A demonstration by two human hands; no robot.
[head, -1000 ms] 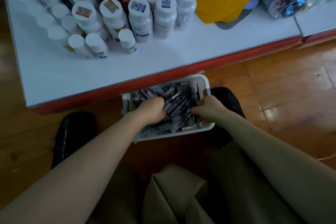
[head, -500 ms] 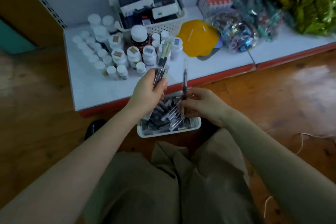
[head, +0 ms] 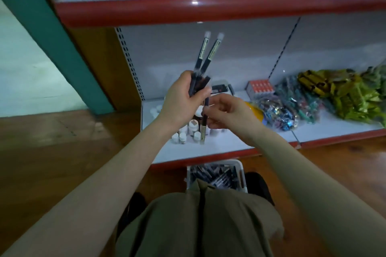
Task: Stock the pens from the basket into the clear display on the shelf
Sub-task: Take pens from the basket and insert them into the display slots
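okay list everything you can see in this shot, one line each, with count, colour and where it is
Pens: a small bunch, dark, gripped upright in left hand.
Single pen: one, dark, pinched by right hand.
Basket: one, white, on floor, full of pens.
Bottles: many, white-capped, lower shelf behind the hands.
Box: one, red-orange, lower shelf.
Packets: a pile, yellow-green, lower shelf right.
Upper shelf edge: one, red.
Left hand: one, raised.
Right hand: one, beside it.

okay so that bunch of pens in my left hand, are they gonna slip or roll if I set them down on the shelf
Probably, somewhat. The pens are slim, smooth-looking cylinders, so laid flat on the white shelf they would likely roll. In the left hand two already splay apart at the tops, suggesting the bundle shifts easily. They look stiff and light, so a firmer hold should keep them together.
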